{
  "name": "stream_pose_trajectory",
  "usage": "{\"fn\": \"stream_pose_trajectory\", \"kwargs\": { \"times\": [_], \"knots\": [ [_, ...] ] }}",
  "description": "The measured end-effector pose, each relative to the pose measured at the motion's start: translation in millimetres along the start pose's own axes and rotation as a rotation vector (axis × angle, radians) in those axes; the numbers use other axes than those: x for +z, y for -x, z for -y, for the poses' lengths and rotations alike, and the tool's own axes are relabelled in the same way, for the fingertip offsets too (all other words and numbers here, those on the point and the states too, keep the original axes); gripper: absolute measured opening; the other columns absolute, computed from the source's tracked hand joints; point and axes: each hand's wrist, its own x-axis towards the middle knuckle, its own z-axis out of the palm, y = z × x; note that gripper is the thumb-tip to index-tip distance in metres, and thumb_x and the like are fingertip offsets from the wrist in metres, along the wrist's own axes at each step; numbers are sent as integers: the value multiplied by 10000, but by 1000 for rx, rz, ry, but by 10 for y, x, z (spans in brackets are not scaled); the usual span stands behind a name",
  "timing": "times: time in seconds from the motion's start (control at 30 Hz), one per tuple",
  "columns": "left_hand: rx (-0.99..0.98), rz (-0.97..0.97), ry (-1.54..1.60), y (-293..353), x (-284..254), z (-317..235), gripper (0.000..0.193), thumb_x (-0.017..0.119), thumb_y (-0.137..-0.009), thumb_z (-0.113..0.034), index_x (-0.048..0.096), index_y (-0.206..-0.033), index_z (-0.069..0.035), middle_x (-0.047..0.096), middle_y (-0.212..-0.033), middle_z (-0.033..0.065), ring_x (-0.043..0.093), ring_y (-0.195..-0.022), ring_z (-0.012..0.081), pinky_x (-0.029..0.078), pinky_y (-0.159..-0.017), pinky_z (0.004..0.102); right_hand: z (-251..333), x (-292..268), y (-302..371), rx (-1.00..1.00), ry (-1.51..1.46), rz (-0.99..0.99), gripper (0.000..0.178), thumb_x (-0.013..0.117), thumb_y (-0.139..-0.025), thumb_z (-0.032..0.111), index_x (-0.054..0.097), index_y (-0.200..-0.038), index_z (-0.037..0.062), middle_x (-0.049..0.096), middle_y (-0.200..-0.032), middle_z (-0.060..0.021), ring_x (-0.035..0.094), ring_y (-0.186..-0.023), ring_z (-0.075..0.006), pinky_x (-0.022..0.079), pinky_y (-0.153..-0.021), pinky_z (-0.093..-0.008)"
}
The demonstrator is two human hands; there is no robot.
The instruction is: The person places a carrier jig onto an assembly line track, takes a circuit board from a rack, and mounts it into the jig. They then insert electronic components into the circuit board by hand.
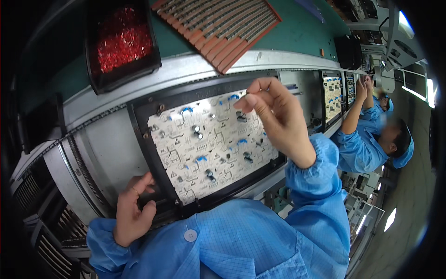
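Observation:
A white circuit board (213, 144) with printed black markings lies in a black frame (160, 172) in front of me. Several blue parts and small upright cylindrical parts stand on it. Over the board's far right corner, my right hand (285, 121) has thumb and forefinger pinched together; whatever sits between the fingertips is too small to make out. My left hand (134, 211) is beside the frame's near left side, fingers apart and curved, with nothing visible in it. Its fingertips are close to the frame, and I cannot tell whether they touch it.
A black bin (151, 56) of small red glossy parts stands at the far left. Next to it, an orange-brown ribbed rack (223, 28) holds rows of tiny parts on the green surface (302, 35). More boards (333, 100) sit along the line at right, where co-workers in blue (371, 144) work.

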Motion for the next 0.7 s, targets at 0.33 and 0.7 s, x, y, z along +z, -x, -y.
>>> {"fn": "stream_pose_trajectory", "kwargs": {
  "times": [0.33, 0.7],
  "knots": [
    [-47, 86, 94, 27, -12, 9, 641, 528, -783, 79, 424, -1413, 23, 593, -1196, 157, 560, -1045, 200, 454, -888, 299, -100, 385, 109, 602, -91, -123, 208, 643, -941, 199, 630, -980, -5, 584, -579, -12, 435, -428, -35, 304, -399, -184],
    [-268, -32, 254, 155, -190, 8, 384, 455, -880, 64, 534, -1255, 43, 597, -1169, 99, 540, -1093, 135, 403, -936, 250, -124, 382, 61, 621, -72, -205, 209, 678, -914, 194, 667, -938, -13, 571, -574, -1, 436, -456, -26, 282, -422, -174]
  ]
}}
